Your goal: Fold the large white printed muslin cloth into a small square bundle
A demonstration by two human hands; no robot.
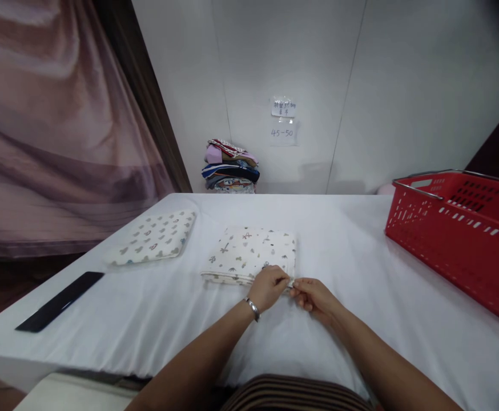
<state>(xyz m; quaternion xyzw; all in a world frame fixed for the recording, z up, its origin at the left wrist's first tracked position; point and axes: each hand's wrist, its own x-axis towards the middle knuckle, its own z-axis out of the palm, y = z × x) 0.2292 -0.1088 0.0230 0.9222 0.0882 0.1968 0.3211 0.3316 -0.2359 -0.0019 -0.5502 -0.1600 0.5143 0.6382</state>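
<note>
A folded white cloth (249, 251) printed with small plants and figures lies flat in front of me on the white-covered table. At its near right corner, my left hand (270, 285) is closed with thumb and fingers pinching the edge; a silver bracelet circles that wrist. Beside it, my right hand (313, 294) pinches the same corner from the right, its fingers curled. The fingertips of both hands nearly meet there. What lies under the fingers is mostly hidden.
Another folded white cloth (159, 237) with a cloud-like print lies to the left. Nearer is a flat black object (61, 301). A red plastic basket (459, 240) with metal handles stands at right. Stacked folded fabrics (231, 168) rise beyond the table's far edge (318, 197), by the wall.
</note>
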